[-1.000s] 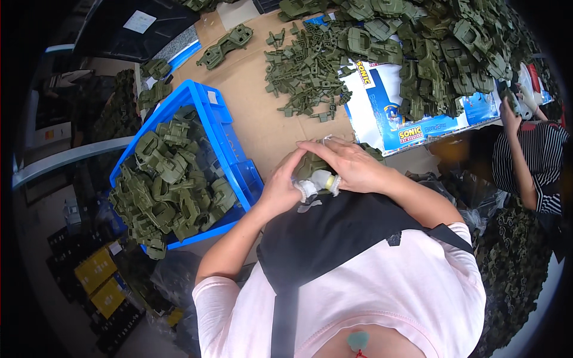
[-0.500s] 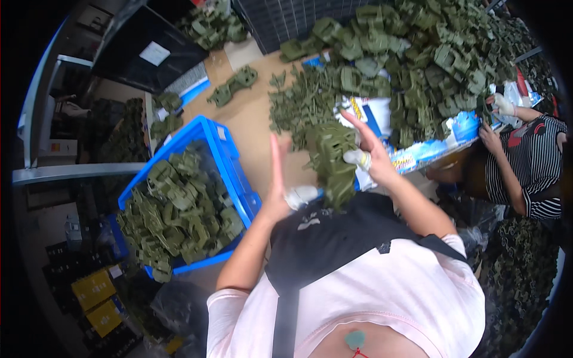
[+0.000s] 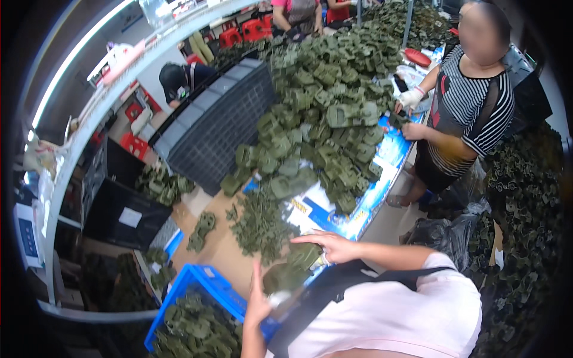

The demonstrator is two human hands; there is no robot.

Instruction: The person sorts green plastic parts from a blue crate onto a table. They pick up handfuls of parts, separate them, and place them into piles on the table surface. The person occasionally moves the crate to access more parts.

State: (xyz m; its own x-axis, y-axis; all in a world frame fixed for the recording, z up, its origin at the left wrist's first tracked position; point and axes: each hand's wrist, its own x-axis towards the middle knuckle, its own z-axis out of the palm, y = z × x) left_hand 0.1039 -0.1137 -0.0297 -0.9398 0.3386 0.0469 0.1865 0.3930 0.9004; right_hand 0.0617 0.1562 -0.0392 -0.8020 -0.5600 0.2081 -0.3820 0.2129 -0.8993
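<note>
The left hand [image 3: 257, 303] was spread; the right hand [image 3: 338, 246] stretched flat over a green part [image 3: 301, 256], its grip unclear. The part was between the hands, near the tabletop's [image 3: 230, 267] edge.

Heaped green parts [image 3: 343, 114] and crates [image 3: 218, 122] show a workshop.

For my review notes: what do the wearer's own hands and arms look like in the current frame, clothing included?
The right arm has a short, pale pink cloth sleeve; the left sleeve is out of view. Both forearms are bare. The left hand has a blurred white covering at the thumb; the right hand shows bare fingers.
</note>
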